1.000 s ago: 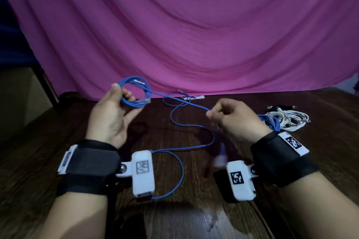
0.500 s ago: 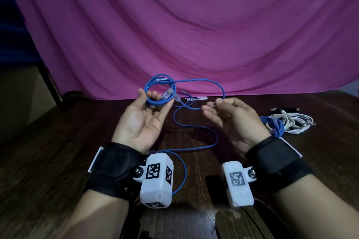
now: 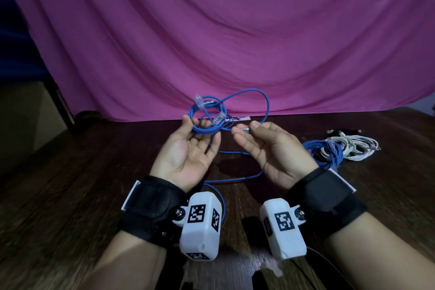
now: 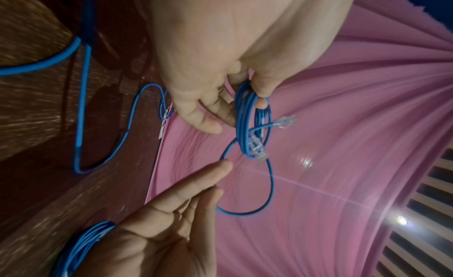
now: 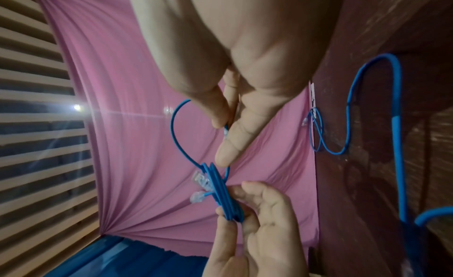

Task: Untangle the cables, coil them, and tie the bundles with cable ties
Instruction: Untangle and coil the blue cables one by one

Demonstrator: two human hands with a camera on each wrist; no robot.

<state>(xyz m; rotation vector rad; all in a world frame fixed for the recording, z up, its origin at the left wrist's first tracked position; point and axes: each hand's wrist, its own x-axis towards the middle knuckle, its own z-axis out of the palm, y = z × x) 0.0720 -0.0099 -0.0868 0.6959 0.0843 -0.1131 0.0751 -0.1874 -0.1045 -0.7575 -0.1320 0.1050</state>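
My left hand is palm up, and its thumb and fingers hold a small coil of blue network cable. Two clear plugs stick out of the coil. From the coil a free loop of the same cable arcs up and right to my right hand, which pinches it between thumb and forefinger. In the left wrist view the coil hangs under the left thumb. In the right wrist view the right fingertips nip the strand just above the coil. The rest of the cable trails over the wooden table.
On the table to the right lie a coiled blue bundle and a heap of white cables. A white tag lies at the table's far edge. A pink cloth hangs behind the table.
My left hand carried the coil to the right and turned palm up. My right hand swung the strand up into an arc, and the two hands came close together.
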